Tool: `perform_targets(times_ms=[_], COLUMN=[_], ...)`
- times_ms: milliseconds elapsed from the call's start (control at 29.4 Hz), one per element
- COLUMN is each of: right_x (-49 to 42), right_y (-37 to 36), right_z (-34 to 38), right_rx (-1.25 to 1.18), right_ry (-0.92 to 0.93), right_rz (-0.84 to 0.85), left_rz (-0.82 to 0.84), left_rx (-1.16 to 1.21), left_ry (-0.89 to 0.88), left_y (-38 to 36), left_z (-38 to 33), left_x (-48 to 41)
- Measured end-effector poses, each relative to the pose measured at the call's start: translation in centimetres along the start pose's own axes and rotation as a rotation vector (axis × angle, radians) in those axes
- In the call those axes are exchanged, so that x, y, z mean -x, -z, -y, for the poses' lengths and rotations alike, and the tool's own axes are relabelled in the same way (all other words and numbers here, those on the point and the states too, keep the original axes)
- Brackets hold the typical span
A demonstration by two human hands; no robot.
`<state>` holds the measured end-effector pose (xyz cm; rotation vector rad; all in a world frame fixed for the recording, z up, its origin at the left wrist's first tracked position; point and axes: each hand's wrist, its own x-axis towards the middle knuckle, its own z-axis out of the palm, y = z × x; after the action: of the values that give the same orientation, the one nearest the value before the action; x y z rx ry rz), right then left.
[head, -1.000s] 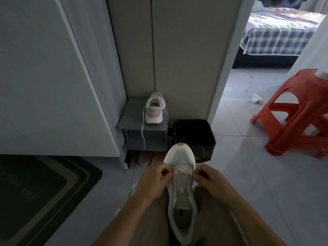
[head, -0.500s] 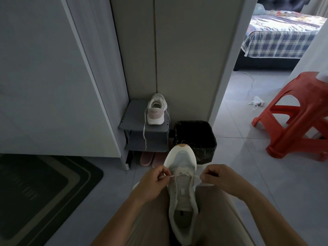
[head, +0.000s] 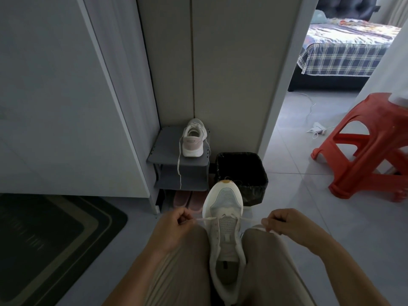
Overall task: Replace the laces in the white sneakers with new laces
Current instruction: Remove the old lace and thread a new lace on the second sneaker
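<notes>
Both hands, left [head: 174,226] and right [head: 279,223], have pulled apart, each pinching an end of the flat white lace [head: 206,219]. It's now taut through the bottom eyelets of the white mesh sneaker [head: 225,239], so lacing's barely started.

A home, at its entryway: a dark doormat [head: 50,244] lies at lower left, a small grey shoe rack [head: 174,160] stands at centre against the wall, and a bed [head: 344,51] with plaid bedding shows through the doorway at upper right.
</notes>
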<state>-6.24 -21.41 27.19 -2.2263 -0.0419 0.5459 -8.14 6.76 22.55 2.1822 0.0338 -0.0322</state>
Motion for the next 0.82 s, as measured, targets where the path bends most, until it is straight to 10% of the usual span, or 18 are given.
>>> perform_targets(times_ms=[238,340,476,613,817], right_x=[1.4,2.4,4.9,5.8,3.1], right_y=[0.0,-0.2,-1.0,-2.7,-3.1], right_z=[3.8,4.9,4.7,4.3,1.7], right_rx=[-0.129,-0.027,0.369,0.396,0.138], right_ry=[0.121,0.171,0.227,0.275,0.066], right_rz=[0.098,0.083,-0.007,0.108,-0.146], left_rz=[-0.27,0.171,0.228,0.228,0.193], left_rx=[-0.295,0.179,0.862,0.802,0.889], left_ry=[-0.372,-0.132,0.324,0.343,0.406], left_y=[-2.7,-6.3,-7.9,-7.2,-5.4], left_z=[-4.9,-7.6,-8.8,-9.0,-7.8], left_x=[1.7,3.8,4.2,4.2,3.8])
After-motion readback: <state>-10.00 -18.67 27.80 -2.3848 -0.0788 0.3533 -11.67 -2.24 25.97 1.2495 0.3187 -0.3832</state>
